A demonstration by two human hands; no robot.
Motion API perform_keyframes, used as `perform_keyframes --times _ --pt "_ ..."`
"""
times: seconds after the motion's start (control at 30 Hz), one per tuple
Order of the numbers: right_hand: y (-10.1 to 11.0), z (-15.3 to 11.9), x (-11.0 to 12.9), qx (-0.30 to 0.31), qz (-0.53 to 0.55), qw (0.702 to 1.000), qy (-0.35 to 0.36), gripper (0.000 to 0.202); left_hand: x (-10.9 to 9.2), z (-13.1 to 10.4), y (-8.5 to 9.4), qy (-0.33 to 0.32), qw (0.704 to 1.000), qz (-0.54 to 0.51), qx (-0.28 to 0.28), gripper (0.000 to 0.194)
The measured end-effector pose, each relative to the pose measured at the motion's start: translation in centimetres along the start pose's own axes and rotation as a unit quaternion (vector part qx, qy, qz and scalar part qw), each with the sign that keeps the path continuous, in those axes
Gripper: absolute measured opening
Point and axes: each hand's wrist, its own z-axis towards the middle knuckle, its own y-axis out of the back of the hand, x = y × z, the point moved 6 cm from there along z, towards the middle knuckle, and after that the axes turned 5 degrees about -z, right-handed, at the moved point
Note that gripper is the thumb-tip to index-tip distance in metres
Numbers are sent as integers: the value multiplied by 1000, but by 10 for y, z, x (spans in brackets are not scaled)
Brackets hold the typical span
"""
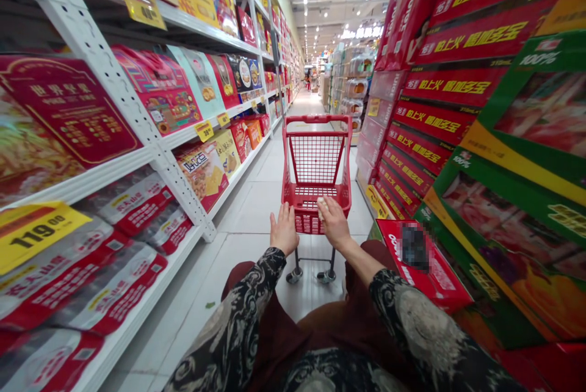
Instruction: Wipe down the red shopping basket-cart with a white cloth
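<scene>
A small red plastic shopping cart (348, 163) with a grid basket stands right in front of me, on dark legs with casters. My left hand (284, 232) lies at the left corner of its near rim, fingers stretched forward and nothing visible in them. At the right part of the same rim, my right hand (336, 224) presses down a crumpled whitish cloth or tissue (321, 207), its fingers bent over it. What lies under the palm is hidden.
White metal shelves (155, 157) with boxed snacks and bottle packs line the left side. Stacked red drink cartons (425, 108) and green boxes (517, 154) crowd close on the right. A tiled aisle (256, 196) runs ahead; a person stands far off.
</scene>
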Motion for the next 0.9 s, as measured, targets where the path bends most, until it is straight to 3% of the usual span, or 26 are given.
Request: perform_keyframes --times 0.1,0.17,0.47,0.77,0.9 --pt "-15 7 31 27 28 998 46 46 2 -1 4 -20 1000 3 7 78" --pt "-18 8 38 37 32 996 71 47 3 -3 6 -32 999 8 9 78" --pt "5 -9 -11 28 -18 999 42 50 1 -4 4 -12 1000 20 8 77" --pt "-9 -9 9 19 1 996 91 43 3 2 5 -17 998 30 43 83" --pt "-10 -12 6 22 17 993 115 40 6 2 7 -26 998 38 48 82"
